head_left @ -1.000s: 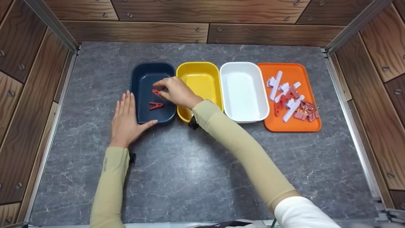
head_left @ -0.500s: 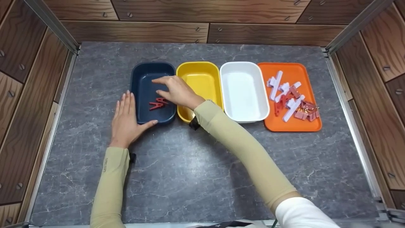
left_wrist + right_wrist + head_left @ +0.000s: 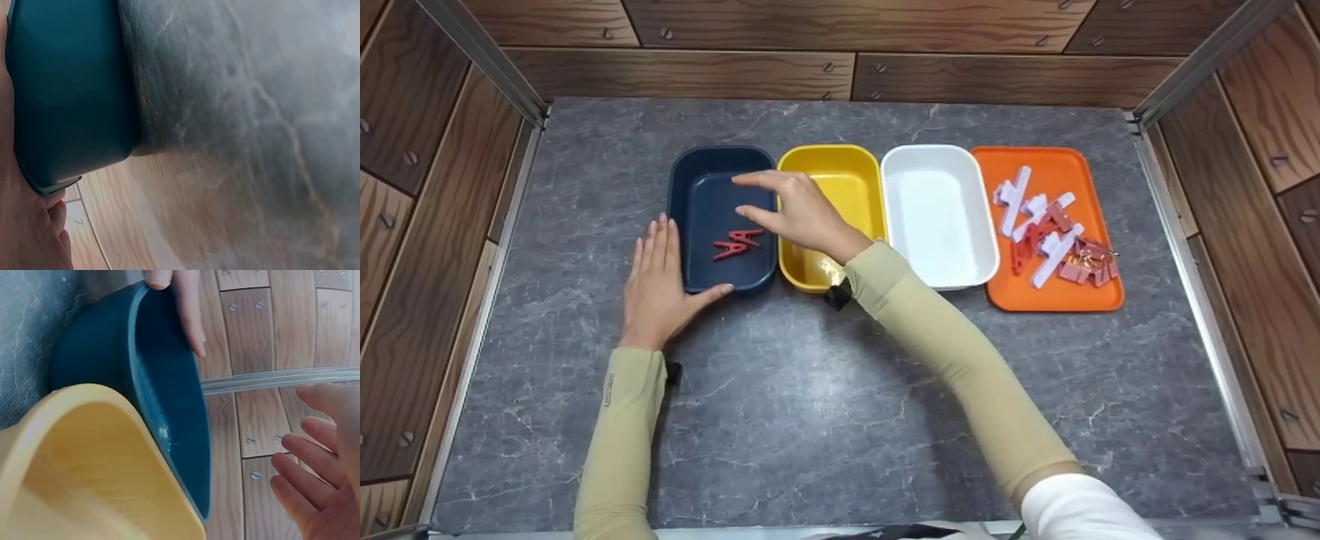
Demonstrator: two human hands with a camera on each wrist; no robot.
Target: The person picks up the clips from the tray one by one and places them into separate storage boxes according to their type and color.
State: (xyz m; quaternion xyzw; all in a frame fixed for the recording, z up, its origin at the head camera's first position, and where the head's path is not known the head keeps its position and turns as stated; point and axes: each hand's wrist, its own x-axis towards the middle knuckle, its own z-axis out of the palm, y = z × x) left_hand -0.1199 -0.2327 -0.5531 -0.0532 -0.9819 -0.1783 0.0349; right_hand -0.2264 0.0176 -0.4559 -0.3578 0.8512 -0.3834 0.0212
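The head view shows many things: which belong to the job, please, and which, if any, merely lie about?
Likely in the job: navy box, red clips inside it, orange tray, tray's clips, yellow box, white box.

Apparently surroundings: wood-patterned panels, metal rails. Nothing seems stray.

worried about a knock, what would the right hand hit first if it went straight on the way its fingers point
For the right hand, probably the left wall of the navy bin; the hand's height is hard to judge, so it might pass over the rim instead.
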